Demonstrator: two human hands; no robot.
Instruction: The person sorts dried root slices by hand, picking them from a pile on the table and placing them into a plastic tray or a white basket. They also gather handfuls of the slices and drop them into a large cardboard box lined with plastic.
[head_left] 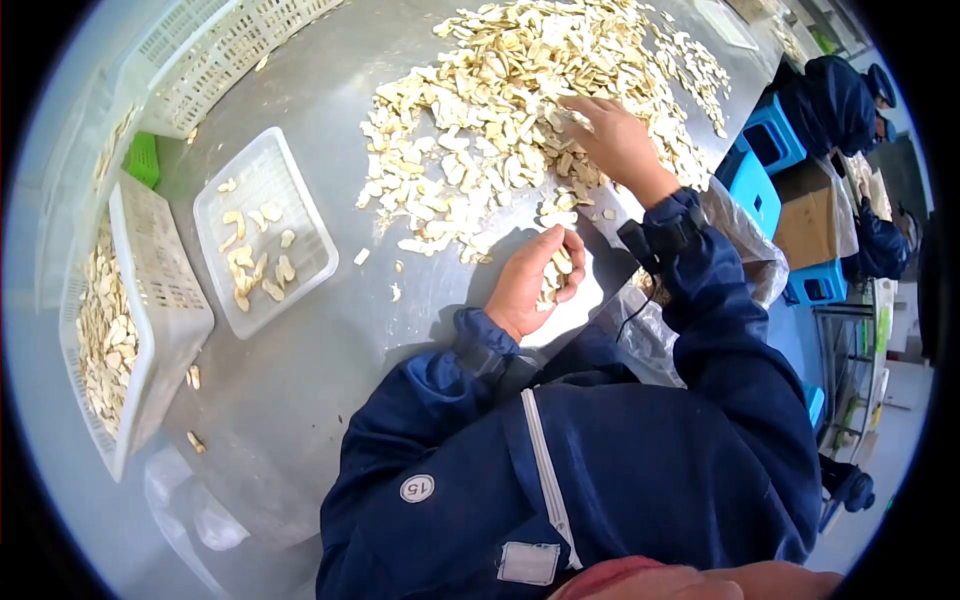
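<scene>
A broad heap of pale, yellowish-edged slices point(480, 130), looking like dried mushroom slices, lies spread on the metal table. At the heap's near edge, my left hand point(530, 285) curls around a small cluster of slices point(551, 283), with the fingers hiding part of them. Farther out, my right hand point(622, 145) reaches over the heap from the right. Its fingers are stretched out with the tips at the slices, and no held piece shows. To the left, a shallow white tray point(318, 262) carries several larger or yellower slices.
A white perforated crate point(165, 270) full of slices stands at the left, near another white basket point(215, 75) and a green container point(142, 160). Clear plastic point(655, 335) hangs at the table edge. Blue stools point(757, 190), a cardboard box point(806, 215) and other people point(830, 105) are at right.
</scene>
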